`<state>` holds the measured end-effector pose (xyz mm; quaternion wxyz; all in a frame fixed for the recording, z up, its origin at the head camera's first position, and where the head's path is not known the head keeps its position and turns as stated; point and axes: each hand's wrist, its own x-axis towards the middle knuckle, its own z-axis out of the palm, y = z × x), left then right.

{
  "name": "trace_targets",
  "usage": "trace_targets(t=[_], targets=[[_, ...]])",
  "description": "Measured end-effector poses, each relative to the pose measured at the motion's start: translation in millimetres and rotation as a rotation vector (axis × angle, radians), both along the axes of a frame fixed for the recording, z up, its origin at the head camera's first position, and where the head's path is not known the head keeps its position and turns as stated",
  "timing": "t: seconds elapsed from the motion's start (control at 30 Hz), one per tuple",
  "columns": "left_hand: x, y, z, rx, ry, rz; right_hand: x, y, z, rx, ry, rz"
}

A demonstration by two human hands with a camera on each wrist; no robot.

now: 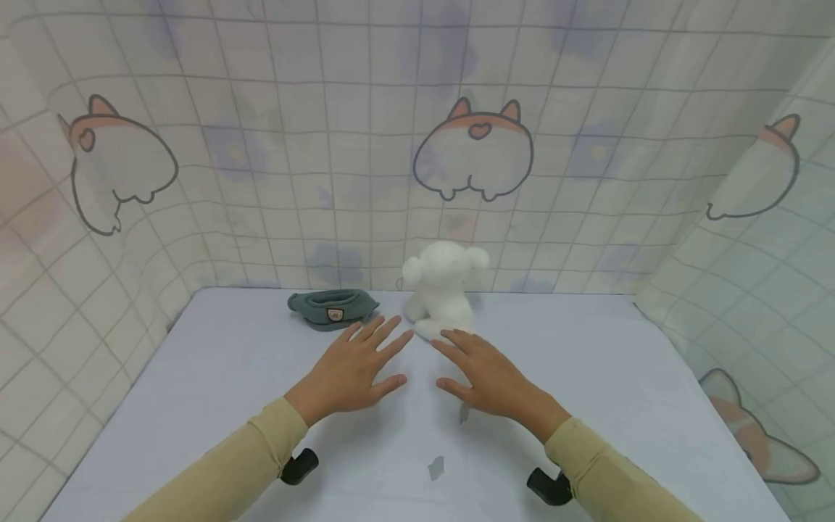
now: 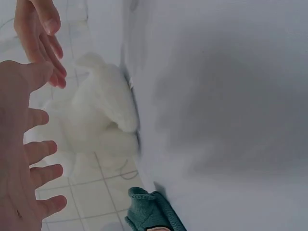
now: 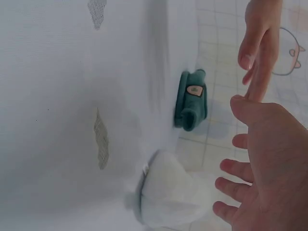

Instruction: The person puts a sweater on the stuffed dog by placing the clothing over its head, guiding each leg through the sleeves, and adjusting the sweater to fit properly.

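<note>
My left hand [image 1: 349, 373] is held over the white table with its fingers spread and nothing in it. Facing it, my right hand [image 1: 485, 373] also has straight, parted fingers and holds nothing. A white plush animal [image 1: 443, 283] sits upright at the back of the table, just beyond the fingertips of the right hand. To its left lies a small teal fabric piece [image 1: 316, 308] with a shield-shaped badge, nearest the left hand; its exact kind cannot be told. In the right wrist view the teal fabric piece [image 3: 192, 103] and the plush animal [image 3: 168, 197] appear apart.
The white tabletop [image 1: 574, 355] has small grey diamond-shaped marks [image 1: 436, 467]. A gridded curtain [image 1: 326, 145] with printed corgi drawings stands behind it and along both sides. Black wrist mounts [image 1: 300, 466] show below the sleeves.
</note>
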<state>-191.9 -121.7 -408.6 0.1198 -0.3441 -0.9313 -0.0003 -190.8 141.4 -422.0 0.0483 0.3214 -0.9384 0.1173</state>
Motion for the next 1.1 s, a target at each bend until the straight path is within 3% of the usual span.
trace_targets(t=[0.37,0.7,1.1], targets=[[-4.1,5.7,-3.4,0.032,0.057,-0.008,-2.0,7,-2.4,-0.031,0.011,-0.096],[-11.7,10.5,-7.3,0.070,0.089,-0.038,-7.4,16,-7.0,-0.079,0.062,-0.103],[-24.3,16.0,-14.9,0.095,0.089,-0.039,-17.9,28,-14.9,-0.120,0.021,-0.157]])
